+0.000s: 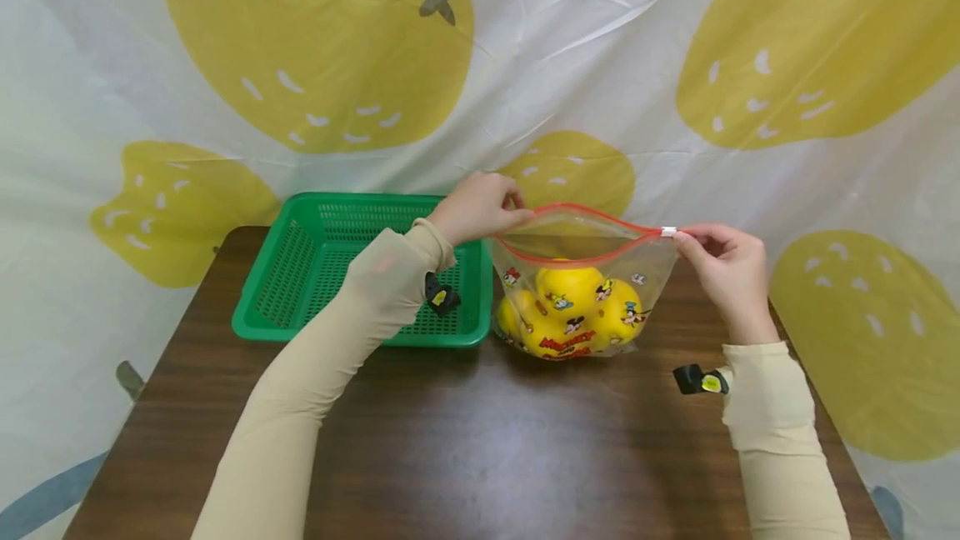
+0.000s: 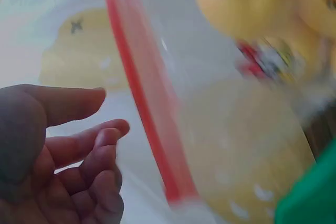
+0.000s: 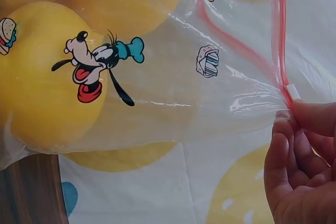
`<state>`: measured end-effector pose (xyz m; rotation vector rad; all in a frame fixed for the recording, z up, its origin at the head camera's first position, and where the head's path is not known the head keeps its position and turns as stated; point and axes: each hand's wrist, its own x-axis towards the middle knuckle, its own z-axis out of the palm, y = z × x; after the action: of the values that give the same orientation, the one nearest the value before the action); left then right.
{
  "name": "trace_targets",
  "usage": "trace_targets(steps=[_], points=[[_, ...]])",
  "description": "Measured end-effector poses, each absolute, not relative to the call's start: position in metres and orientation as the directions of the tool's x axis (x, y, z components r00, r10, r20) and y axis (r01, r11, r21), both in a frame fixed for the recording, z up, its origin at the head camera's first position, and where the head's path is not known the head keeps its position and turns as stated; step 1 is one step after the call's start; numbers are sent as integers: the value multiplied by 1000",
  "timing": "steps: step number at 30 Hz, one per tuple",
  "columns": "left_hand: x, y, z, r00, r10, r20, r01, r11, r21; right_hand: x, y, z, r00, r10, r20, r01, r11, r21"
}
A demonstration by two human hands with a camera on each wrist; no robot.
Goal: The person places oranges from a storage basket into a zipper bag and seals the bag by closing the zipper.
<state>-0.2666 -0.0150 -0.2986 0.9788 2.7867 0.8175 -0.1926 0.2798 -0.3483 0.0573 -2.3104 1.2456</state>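
Note:
A clear zip bag [image 1: 652, 273] with a red-orange seal and cartoon prints stands on the table, its mouth gaping. Several round yellow fruits [image 1: 568, 288] fill its lower part. At the seal's right end, beside the white slider [image 1: 669, 232], my right hand [image 1: 731, 269] pinches the bag's corner between thumb and fingers. My left hand [image 1: 480, 207] is by the left end of the mouth. In the left wrist view, a gap shows between its thumb [image 2: 79, 103] and forefinger, and the red seal [image 2: 142, 98] runs just past the fingertips with nothing held.
A green plastic basket [image 1: 251, 319] with no fruit visible inside stands left of the bag, under my left forearm. Both rest on a dark wooden table [image 1: 480, 440]. Behind hangs a white cloth [image 1: 570, 40] with large yellow fruit prints.

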Motion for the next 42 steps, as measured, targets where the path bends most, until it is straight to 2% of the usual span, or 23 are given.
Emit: trace_targets(steps=[6,13,18,24,37,42], points=[[-256,34,-274,-712,690,132,663,597,451,-191,275,-345,-872,186,454,-278,574,-770],[-251,90,-257,-646,760,72,723,579,376,-194,273,-346,-875,198,442,-281,536,-796],[-250,112,-262,-659,752,8,711,620,332,-195,270,-347,-872,207,443,-277,537,-797],[-250,124,-267,-660,751,-9,719,636,282,-193,265,-346,-868,200,454,-287,543,-789],[-251,123,-270,-665,744,-71,707,657,262,-192,259,-345,-867,186,462,-307,532,-789],[-251,121,-267,-660,746,-83,720,661,212,-193,255,-346,-871,197,451,-295,523,-799]])
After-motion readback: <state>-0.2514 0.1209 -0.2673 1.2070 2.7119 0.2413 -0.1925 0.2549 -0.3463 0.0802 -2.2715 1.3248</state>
